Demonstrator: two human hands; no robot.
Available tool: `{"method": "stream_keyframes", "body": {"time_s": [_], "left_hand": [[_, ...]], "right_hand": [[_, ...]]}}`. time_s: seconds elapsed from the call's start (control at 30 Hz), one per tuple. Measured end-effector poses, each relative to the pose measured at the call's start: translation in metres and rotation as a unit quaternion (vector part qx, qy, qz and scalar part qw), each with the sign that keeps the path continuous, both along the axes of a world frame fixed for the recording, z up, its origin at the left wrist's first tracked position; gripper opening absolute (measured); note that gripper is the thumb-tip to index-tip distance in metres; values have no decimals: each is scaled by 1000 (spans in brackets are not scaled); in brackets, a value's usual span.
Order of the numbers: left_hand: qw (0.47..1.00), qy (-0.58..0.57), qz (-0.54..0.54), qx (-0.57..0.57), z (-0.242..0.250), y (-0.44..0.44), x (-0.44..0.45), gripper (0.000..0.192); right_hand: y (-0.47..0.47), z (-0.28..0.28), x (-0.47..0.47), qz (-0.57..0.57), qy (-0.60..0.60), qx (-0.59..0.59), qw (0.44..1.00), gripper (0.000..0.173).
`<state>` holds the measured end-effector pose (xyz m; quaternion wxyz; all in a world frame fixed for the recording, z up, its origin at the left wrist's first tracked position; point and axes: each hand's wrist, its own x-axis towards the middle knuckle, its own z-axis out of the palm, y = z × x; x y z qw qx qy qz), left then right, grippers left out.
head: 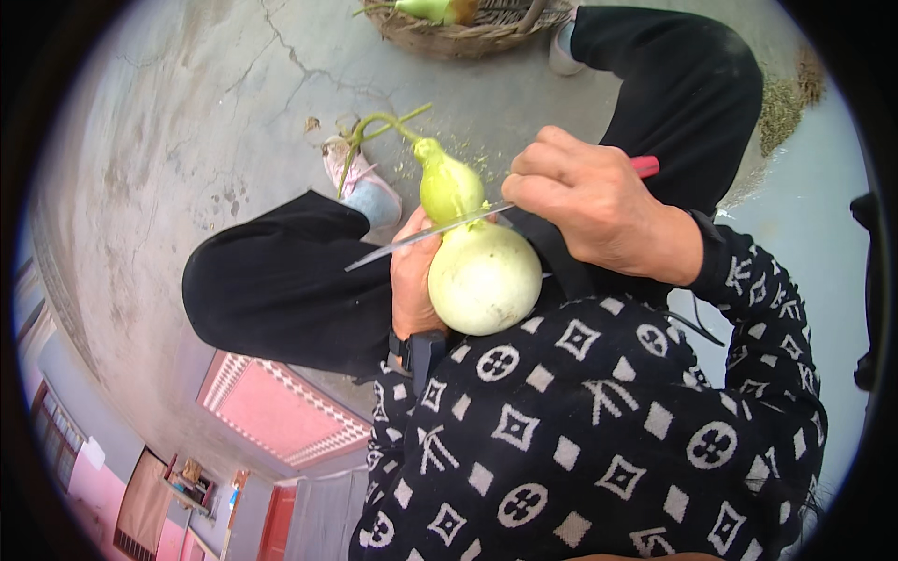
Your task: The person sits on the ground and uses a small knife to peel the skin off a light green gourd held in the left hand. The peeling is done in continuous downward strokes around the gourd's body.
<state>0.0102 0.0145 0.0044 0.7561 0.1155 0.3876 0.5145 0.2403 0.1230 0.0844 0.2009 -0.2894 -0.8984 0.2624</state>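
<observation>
A pale green bottle gourd (484, 279) with a round lower bulb rests against my lap. Its smaller upper bulb (449, 184) looks yellower and scraped, and a curled stem (382, 120) rises from it. My left hand (412, 280) grips the gourd from the left and behind, with its fingers partly hidden. In my right hand (582, 196) is a knife, its thin blade (421, 236) lying across the gourd's narrow neck and its red handle end (645, 166) showing behind the fist. Small green shavings cling beside the blade at the neck.
Beyond my feet stands a wicker basket (463, 38) holding another gourd (428, 10). Green scraps dot the cracked concrete floor (295, 112) near my shoe (358, 175). A heap of dry plant bits (777, 116) lies at the right. My bent knees flank the gourd.
</observation>
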Motion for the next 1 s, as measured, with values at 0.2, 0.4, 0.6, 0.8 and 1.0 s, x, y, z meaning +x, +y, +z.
{"method": "stream_keyframes", "body": {"time_s": [0.2, 0.4, 0.6, 0.8, 1.0], "left_hand": [[999, -46, 25, 1, 5, -2, 5, 66], [999, -35, 21, 8, -4, -3, -1, 67], [997, -63, 42, 12, -4, -1, -1, 73], [995, -97, 22, 14, -6, -1, -1, 84], [999, -36, 12, 24, -8, 1, 1, 84]], "right_hand": [[60, 58, 38, -177, 60, -43, 981, 35], [100, 19, 28, -274, 156, -189, 930, 73], [99, -27, 6, -284, 149, -438, 840, 52], [111, -27, -4, -209, 63, -469, 856, 61], [141, -69, -18, -246, 60, -515, 819, 49]]}}
